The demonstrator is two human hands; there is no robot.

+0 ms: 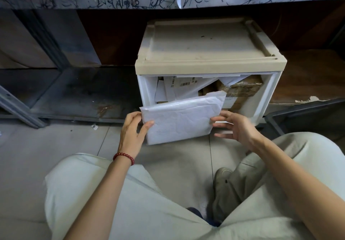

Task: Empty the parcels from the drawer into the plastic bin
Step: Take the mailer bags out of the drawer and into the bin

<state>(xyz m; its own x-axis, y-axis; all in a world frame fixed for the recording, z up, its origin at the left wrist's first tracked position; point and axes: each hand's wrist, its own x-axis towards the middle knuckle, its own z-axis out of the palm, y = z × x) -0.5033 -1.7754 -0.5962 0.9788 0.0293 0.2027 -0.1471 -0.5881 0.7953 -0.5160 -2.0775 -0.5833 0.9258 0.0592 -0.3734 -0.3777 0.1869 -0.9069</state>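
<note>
Though barcoded, the parcel label (pixel 187 83) in the drawer (pixel 147 90) is illegible.

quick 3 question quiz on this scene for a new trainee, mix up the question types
1. True or false: the left hand holds the white parcel by its left edge.
2. Multiple choice: the dark plastic bin lies A) to the left of the drawer, B) to its right, C) on top of it.
3. Fill in: the red bead bracelet is on the ____ wrist.
Key: 1 true; 2 B; 3 left.
</note>
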